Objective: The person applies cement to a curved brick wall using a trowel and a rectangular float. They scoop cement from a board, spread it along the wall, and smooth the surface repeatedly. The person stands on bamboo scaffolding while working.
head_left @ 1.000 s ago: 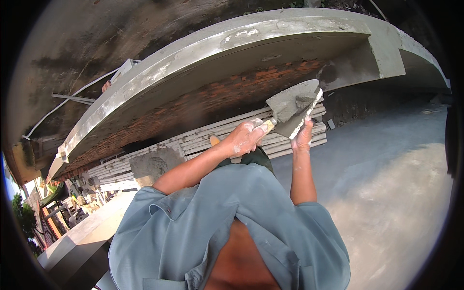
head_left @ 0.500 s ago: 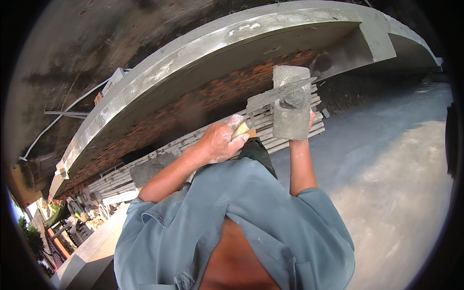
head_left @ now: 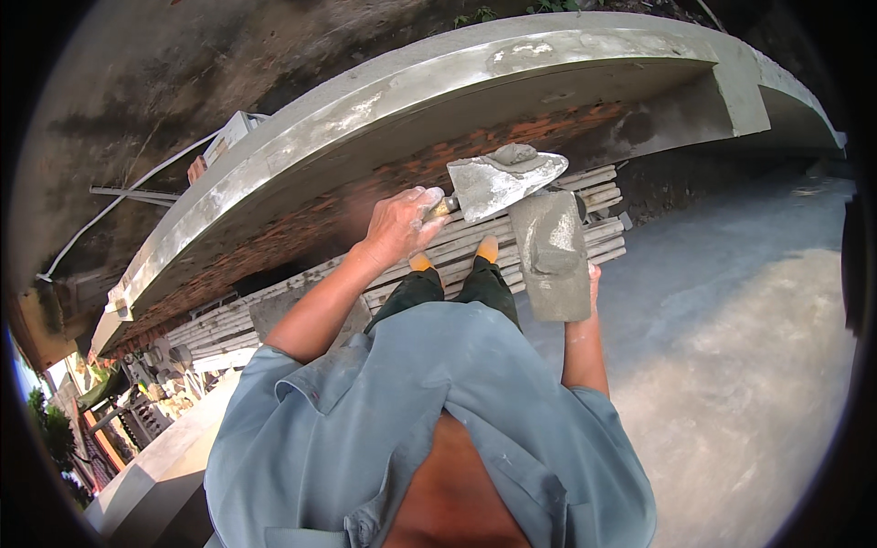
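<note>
Open air right of right hand [head_left: 595, 274], over grey floor [head_left: 703, 301]. 2 obstacles between it and left hand [head_left: 402, 222]: trowel [head_left: 496, 192], mortar-laden float [head_left: 565, 294]. Body side of trowel, gap down to slatted platform [head_left: 605, 239]. Concrete ledge [head_left: 365, 111] across forward path.

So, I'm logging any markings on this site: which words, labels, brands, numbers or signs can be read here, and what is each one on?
None can be read.
Trowel, rectangular board, grey-blue shirt and curved concrete ledge: no lettering shows.
Clutter at the lower left: too small and blurred to tell whether it carries any.
</note>
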The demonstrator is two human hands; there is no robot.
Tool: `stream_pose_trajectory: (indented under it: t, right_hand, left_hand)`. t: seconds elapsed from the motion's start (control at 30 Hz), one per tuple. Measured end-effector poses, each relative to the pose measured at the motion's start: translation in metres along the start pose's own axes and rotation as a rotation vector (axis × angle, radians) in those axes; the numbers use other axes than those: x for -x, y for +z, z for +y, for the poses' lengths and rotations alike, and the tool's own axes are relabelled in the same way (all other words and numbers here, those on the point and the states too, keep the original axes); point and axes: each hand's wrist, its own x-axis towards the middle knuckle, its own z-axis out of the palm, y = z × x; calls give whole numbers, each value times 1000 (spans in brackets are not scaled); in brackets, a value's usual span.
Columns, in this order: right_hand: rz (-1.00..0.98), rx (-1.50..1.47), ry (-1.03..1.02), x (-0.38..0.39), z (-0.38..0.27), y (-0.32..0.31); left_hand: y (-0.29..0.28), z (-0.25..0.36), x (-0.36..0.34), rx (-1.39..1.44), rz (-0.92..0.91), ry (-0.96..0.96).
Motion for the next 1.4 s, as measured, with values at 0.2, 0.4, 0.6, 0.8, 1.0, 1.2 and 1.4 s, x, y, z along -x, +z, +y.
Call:
stream_pose_trajectory:
  t: [0.2, 0.4, 0.6, 0.8, 1.0, 1.2, 1.4]
  right_hand:
    - [139, -34, -199, 10, 15, -18]
    - [97, -110, -288, 18, 0, -14]
    - [113, -83, -305, 20, -8, -14]
    - [145, -85, -405, 16, -8, -2]
    - [122, -13, -426, 3, -19, 5]
    - [27, -154, -383, -27, -11, 31]
    - [105, 95, -450, -74, 25, 103]
  left_hand:
    - [32, -33, -34, -24, -297, -368]
    - [2, -19, -67, 123, -327, -424]
    - [7, 11, -62, 75, -135, -254]
    - [12, 12, -109, 130, -303, -300]
    - [-32, 2, -52, 162, -245, -377]
    - [-22, 20, -12, 248, -172, -187]
    - [34, 54, -14, 527, -338, -333]
